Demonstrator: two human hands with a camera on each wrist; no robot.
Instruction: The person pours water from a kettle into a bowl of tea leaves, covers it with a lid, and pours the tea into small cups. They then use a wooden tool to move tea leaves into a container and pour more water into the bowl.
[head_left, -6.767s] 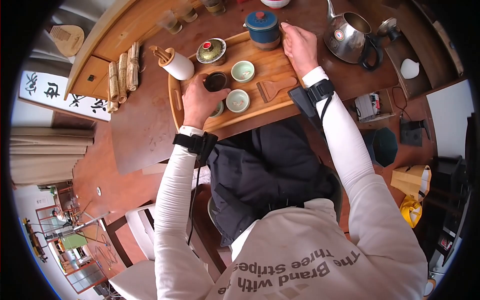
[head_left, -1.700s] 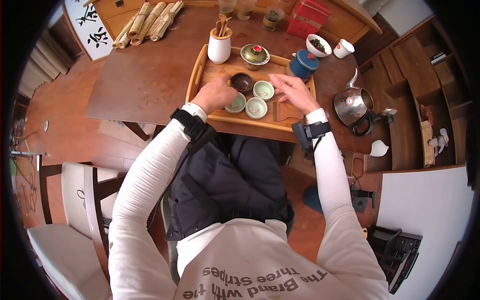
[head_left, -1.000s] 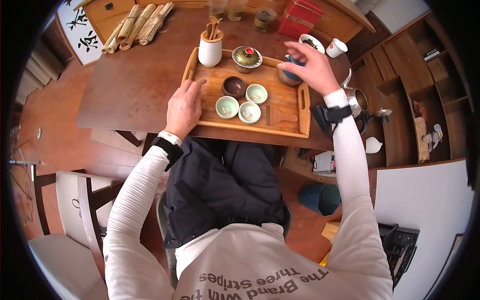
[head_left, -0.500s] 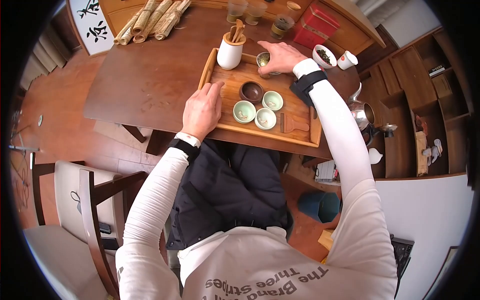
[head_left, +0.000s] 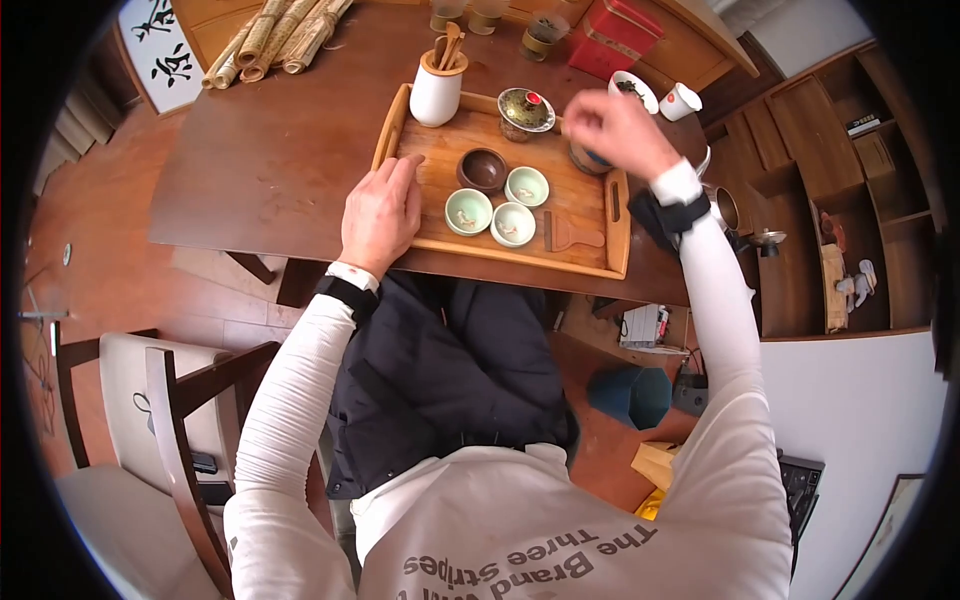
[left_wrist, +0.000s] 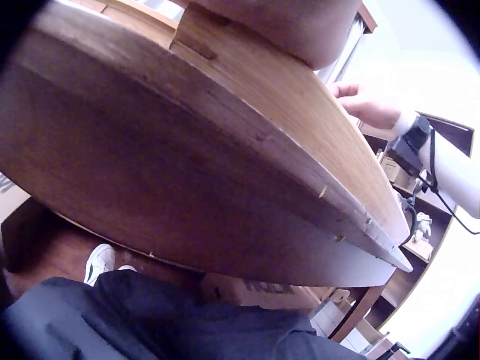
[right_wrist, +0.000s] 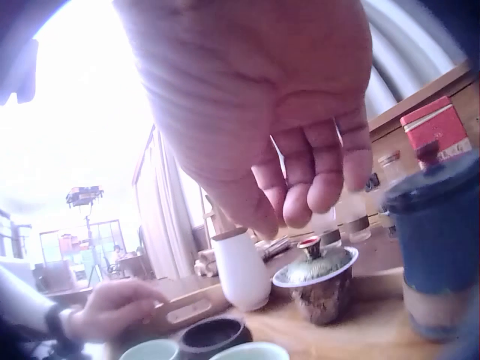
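My left hand [head_left: 383, 215] rests at the left front corner of the wooden tray [head_left: 622, 235], fingers fairly straight. My right hand [head_left: 622, 130] hovers over the tray's back right corner, its loosely bent fingers holding nothing in the right wrist view. Below it, partly hidden, stands a blue lidded pot [right_wrist: 439, 240]. Beside that is a lidded gaiwan [head_left: 526, 112] with a red-topped knob. A dark brown cup [head_left: 483, 170] and three pale green cups [head_left: 513, 224] cluster mid-tray. A flat brown brush-like tool [head_left: 575, 236] lies at the front right.
A white holder [head_left: 437, 95] with wooden tea tools stands at the tray's back left. Behind are bamboo rolls [head_left: 285, 35], a red box [head_left: 615, 38], a bowl of leaves [head_left: 633, 92] and a white cup [head_left: 681, 102]. A steel kettle [head_left: 722, 208] is to the right.
Earlier my left hand was at the dark cup; it has moved to the tray's left corner. My right hand went over the gaiwan, then shifted right above the blue pot, uncovering the gaiwan.
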